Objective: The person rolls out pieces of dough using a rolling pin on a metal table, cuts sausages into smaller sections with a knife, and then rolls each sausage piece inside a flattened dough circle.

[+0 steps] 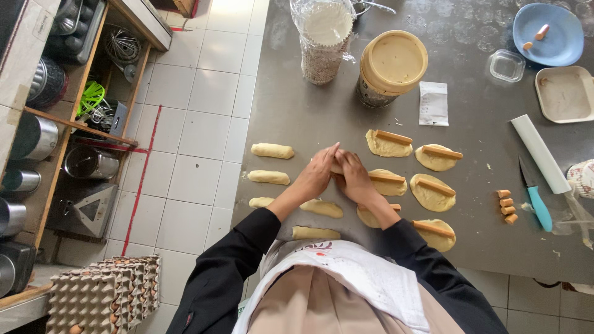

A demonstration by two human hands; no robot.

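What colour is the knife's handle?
Turquoise: the knife lies right of the dough pieces, clearest in the head view.

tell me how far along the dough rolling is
Done: five closed dough rolls lie on the left of the steel table. In hand: the left hand and right hand press one piece together. Left: about six open dough ovals with sausage sticks on top.

Dough piece (336,166) mostly hidden beneath both hands; its shape cannot be told. Paper cups (583,177) cut off by the right edge. Egg trays (102,294) cut by the bottom edge. Shelf (37,204) contents partly out of frame.
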